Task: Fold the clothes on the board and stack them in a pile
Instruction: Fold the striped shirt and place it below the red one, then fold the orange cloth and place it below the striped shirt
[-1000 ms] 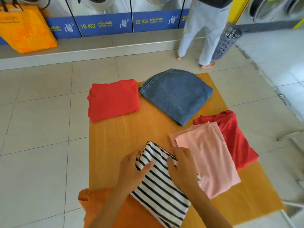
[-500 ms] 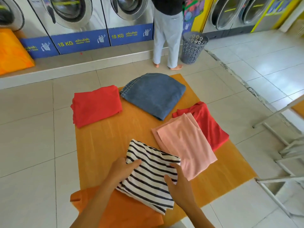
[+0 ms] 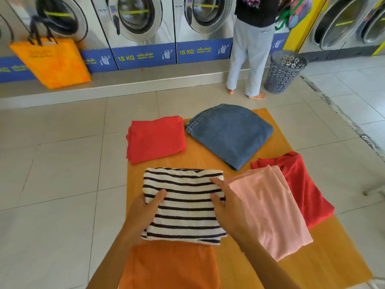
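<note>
Striped garment (image 3: 183, 205), white with dark bands, folded to a rough rectangle, sits at the near-centre of the wooden board (image 3: 208, 161). Left hand (image 3: 143, 211) grips its left edge: thumb on top of the cloth, fingers hidden under or behind the fold, so clamped on the fabric. Right hand (image 3: 225, 207) lies on the garment's right edge, fingers spread and flat on top, thumb over the stripes; whether it pinches the cloth or only presses it, cannot tell.

Near edge of the striped piece overlaps an orange garment (image 3: 173, 268) lying at the near end of the board. Just right, touching the right hand's side, a pink garment (image 3: 268, 209) lies folded long, partly covering a crumpled red garment (image 3: 302, 184) at the board's right edge. Far left, a folded red piece (image 3: 155, 138) overhangs the board's left edge. Far centre, folded denim (image 3: 229, 132).

Beyond, on the tiled floor: a person in pale trousers (image 3: 249, 59) facing the washing machines (image 3: 137, 19), a grey perforated basket (image 3: 284, 70) at their right, an orange bag (image 3: 54, 61) far left.
</note>
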Tool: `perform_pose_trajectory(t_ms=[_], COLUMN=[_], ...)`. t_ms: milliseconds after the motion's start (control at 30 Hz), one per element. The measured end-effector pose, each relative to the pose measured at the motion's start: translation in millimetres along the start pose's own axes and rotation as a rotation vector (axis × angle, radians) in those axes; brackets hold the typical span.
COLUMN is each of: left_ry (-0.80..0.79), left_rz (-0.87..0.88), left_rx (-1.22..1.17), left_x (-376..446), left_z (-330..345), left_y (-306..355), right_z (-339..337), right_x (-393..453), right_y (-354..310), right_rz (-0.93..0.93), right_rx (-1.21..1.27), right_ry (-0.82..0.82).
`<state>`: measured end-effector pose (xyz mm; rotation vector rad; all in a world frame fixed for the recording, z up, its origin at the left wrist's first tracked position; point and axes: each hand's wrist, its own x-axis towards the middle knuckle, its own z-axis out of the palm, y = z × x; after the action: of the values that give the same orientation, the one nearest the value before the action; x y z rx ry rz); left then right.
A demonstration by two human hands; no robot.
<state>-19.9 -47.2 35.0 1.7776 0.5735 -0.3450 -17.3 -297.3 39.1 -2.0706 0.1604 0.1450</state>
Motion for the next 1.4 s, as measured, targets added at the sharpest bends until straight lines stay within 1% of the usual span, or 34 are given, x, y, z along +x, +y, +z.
perform_pose_trajectory(t_ms=[100,200,333,467,600,700,800,900,1033,1167,1267,1333,1400], left_ry=[0.109,0.191,0.226,0.252,0.316,0.351,0.354,0.369,0.442,0.466,0.456,0.412,0.368], left_rz=[0.011,-0.019,-0.068,-0.123,-0.148,-0.138,-0.158,-0.158,-0.105,-0.099,-0.135,-0.137,-0.169], left_rx=[-0.005,0.014,0.054,0.161,0.308,0.324,0.287,0.275,0.294,0.229,0.275,0.372,0.418], left_x=[23,52,88,109,120,123,117,98,47,-18,-59,-82,-98], left_z=[-19,-32,-40,-37,-30,-26,-27,-34,-41,-35,-25,-18,-10], left_y=[6,7,3,-14,-24,-26,-24,-28,-51,-79,-96,-107,-115], right_z=[20,43,70,88,99,101,98,88,67,52,47,45,43], right_x=[55,101,138,154,155,155,153,139,89,18,-35,-66,-92], right_y=[-23,-35,-34,-18,-5,-3,-5,-9,-7,2,17,29,43], right_rz=[-0.086,-0.132,-0.156,-0.092,-0.029,-0.030,-0.007,0.003,-0.049,0.029,0.045,0.051,0.083], right_rx=[-0.066,-0.142,-0.213,-0.276,-0.359,-0.399,-0.408,-0.376,-0.244,-0.112,-0.125,-0.150,-0.206], right_ry=[-0.049,-0.129,-0.194,-0.270,-0.242,-0.233,-0.237,-0.206,-0.111,-0.105,-0.116,-0.140,-0.171])
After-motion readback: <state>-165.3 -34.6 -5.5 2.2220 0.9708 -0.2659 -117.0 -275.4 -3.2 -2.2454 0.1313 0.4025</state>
